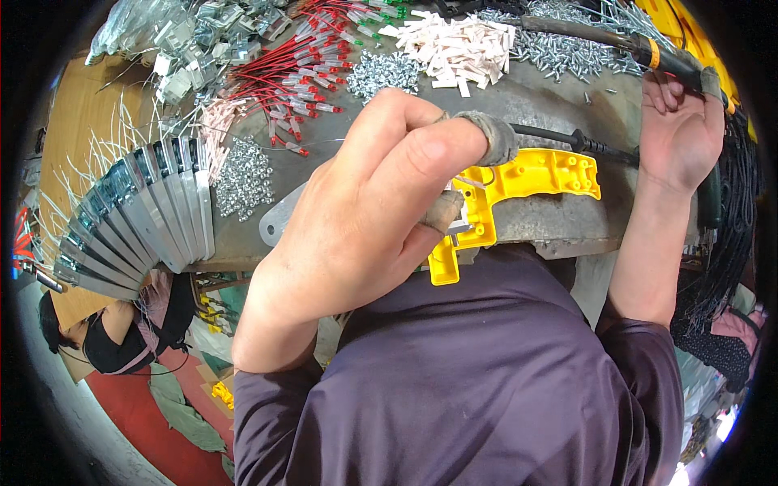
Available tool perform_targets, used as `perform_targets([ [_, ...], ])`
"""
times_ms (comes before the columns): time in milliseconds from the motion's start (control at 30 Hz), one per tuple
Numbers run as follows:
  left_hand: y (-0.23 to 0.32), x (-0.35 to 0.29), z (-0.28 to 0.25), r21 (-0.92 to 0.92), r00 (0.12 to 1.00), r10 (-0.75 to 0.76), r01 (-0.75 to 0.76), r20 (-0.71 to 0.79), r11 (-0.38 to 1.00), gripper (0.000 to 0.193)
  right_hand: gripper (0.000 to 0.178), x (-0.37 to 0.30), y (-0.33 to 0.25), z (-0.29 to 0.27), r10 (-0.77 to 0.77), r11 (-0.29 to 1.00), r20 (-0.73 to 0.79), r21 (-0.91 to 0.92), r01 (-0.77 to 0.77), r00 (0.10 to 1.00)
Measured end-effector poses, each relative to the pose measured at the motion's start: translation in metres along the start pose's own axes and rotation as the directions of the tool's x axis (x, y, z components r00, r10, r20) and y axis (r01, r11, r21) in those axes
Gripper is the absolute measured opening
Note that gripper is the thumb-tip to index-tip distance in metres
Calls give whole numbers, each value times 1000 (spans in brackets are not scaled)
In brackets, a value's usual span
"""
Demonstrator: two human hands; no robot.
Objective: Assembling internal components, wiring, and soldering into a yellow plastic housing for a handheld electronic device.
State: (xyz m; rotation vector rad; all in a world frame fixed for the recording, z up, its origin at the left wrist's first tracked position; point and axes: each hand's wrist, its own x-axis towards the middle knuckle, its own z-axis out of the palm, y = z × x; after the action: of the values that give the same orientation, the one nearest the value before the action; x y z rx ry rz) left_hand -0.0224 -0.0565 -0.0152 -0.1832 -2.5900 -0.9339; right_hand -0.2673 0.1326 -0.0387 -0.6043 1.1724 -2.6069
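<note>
My left hand is closed over a yellow plastic housing half; its thumb and a forefinger wear grey wraps. The housing has an open, ribbed inside with a curved handle to the right, and its lower stub hangs past the bench edge. Between the fingers a little metal and a thin wire show; the rest is hidden. A flat grey metal plate pokes out left from under this hand. Off to the right, my right hand, also finger-wrapped, curls round the handle of a long black tool with an orange band.
A black cable runs behind the housing. Along the back lie heaps of red-wired lamps, nuts, pale strips and screws. Grey plates stand fanned at left. Another person is at lower left.
</note>
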Motion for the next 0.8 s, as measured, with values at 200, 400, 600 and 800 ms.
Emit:
perform_targets([
  [200,-3,0,0,10,999,45,-45,-7,999,60,24,0,0,1,12,1000,47,24,-13,999],
  [400,-1,-1,1,4,999,32,-32,-6,999,60,23,-3,2,7,-13,1000,-21,-8,13,1000],
  [600,0,-2,2,13,999,35,-35,-17,999,59,22,-6,0,9,11,1000,-34,7,-11,999],
  [800,-2,-1,2,4,1000,25,-25,-17,1000,57,22,-4,3,7,2,1000,-25,5,-2,1000],
])
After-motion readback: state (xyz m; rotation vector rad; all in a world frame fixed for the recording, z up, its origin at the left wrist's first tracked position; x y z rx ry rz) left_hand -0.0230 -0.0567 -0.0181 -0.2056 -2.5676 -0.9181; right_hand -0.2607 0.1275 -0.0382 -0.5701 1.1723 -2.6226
